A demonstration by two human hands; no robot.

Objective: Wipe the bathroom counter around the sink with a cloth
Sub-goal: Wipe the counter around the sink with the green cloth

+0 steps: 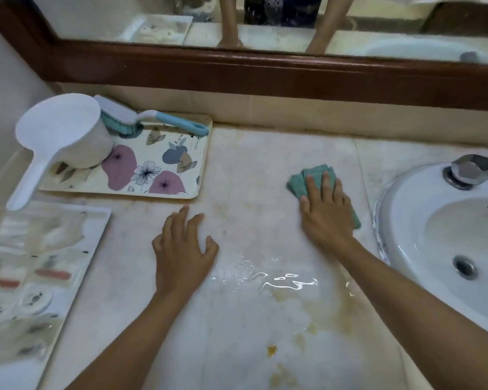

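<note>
Teal and folded, the cloth [314, 177] lies on the pale stone surface [251, 164], just left of the white sink [406, 209] and towards the back wall. The right hand [326, 213] lies flat on top of it. Its fingers [326, 184] are straight and a little apart, pressing the cloth down rather than curling round it. The cloth's far and right edges show past the hand.

The left hand [181, 257] is well apart from the cloth, to its left and nearer the person. Its fingers [181, 220] are spread and slightly bent, with the tips touching the bare surface, and they hold nothing.

Between the two forearms a thin puddle of water [268, 275] glints, and nearer the person yellow-brown stains [271, 349] mark the surface. A chrome tap [472, 170] stands at the back rim of the sink. At the back left a flowered tray [164, 175] carries a white scoop [65, 130] and a blue-handled brush [155, 119]. A second tray [99, 218] near the left edge holds clear packets.
</note>
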